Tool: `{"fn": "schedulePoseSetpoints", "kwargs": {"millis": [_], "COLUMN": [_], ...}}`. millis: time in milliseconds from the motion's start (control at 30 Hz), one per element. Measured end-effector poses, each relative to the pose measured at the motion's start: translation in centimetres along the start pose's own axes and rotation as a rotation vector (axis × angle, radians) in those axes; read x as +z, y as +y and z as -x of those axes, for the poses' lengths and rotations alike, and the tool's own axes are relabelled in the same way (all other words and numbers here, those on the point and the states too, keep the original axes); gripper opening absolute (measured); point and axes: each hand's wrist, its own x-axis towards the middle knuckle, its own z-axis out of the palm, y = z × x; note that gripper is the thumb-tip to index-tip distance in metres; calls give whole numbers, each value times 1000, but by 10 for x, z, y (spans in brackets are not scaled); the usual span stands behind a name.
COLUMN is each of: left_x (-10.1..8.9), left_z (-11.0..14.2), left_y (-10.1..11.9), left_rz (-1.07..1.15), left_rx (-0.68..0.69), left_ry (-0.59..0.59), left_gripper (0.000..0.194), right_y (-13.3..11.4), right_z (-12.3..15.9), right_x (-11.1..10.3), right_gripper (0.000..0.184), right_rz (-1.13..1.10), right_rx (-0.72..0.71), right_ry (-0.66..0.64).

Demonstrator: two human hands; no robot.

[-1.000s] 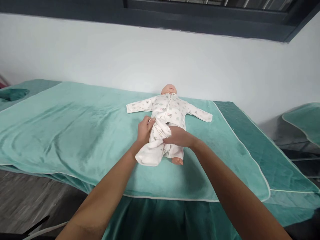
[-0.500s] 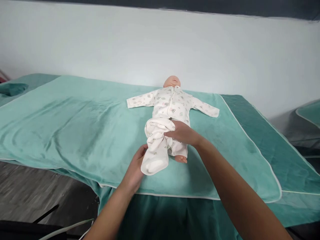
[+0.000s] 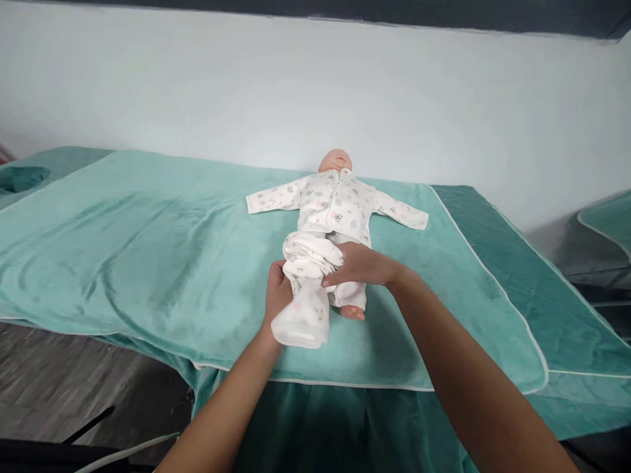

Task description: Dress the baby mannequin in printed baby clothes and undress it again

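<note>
Apparently mid-adjustment, left hand and right hand both grip the bunched white printed fabric trouser leg on the pink-headed plastic baby doll, lying on the green plush bed cover, and the next move likely calls for easing folds out.

White wall, dark band above, grey floor, 1 pale cable, perhaps another bed at right

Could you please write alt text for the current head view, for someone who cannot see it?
A person's left hand and right hand are on the bunched white trouser leg of a doll, lying face up in a patterned top on a green cover, one bare foot showing.
</note>
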Motion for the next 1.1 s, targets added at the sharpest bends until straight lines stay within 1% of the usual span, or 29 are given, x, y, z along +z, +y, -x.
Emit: {"fn": "schedulePoseSetpoints", "kwargs": {"millis": [67, 100, 167, 233, 333, 433, 500, 567, 633, 700, 733, 767, 833, 900, 933, 1000, 1100], "left_x": [-2, -2, -1, 1, 2, 2, 1, -2, -7, -13, -17, -20, -25, -27, -26, -25, -22], "left_z": [-8, -14, -30, -50, -74, -81, -77, -68, -56, -40, -32, -24, -8, 3, 7, 9, -1], "left_y": [5, 7, 10, 13, 17, 17, 16, 15, 15, 14, 14, 14, 14, 12, 11, 9, 8], "left_rz": [43, 46, -17, -86, -153, -176, -156, -153, -178, -225, -254, -284, -334, -372, -393, -447, -533], "left_rx": [33, 48, 82, 119, 178, 203, 201, 203, 220, 231, 229, 220, 205, 215, 225, 253, 311], "left_ry": [31, 68, 124, 121, 100, 71, 54, 68, 132, 204, 206, 176, 41, -82, -107, -108, -79], "left_gripper": [27, 23, 16, 14, 11, 12, 13, 13, 14, 19, 23, 27, 35, 37, 35, 31, 30], "right_y": [-1, -2, -5, -7, -10, -10, -9, -8, -7, -7, -7, -7, -7, -6, -6, -4, -2], "right_z": [-2, -3, -7, -11, -16, -19, -21, -23, -25, -26, -27, -28, -28, -29, -29, -28, -26], "right_x": [4, 7, 12, 17, 20, 22, 23, 25, 26, 28, 29, 30, 32, 33, 33, 33, 31], "right_gripper": [28, 23, 16, 12, 10, 11, 12, 14, 15, 16, 17, 19, 23, 25, 25, 22, 19], "right_rz": [104, 162, 262, 315, 334, 320, 316, 331, 346, 354, 353, 349, 338, 340, 348, 359, 345], "right_rx": [15, 16, 24, 60, 109, 143, 170, 193, 216, 238, 247, 251, 254, 242, 231, 208, 186], "right_ry": [29, 64, 141, 203, 288, 379, 414, 432, 450, 468, 478, 488, 512, 526, 524, 504, 475]}}
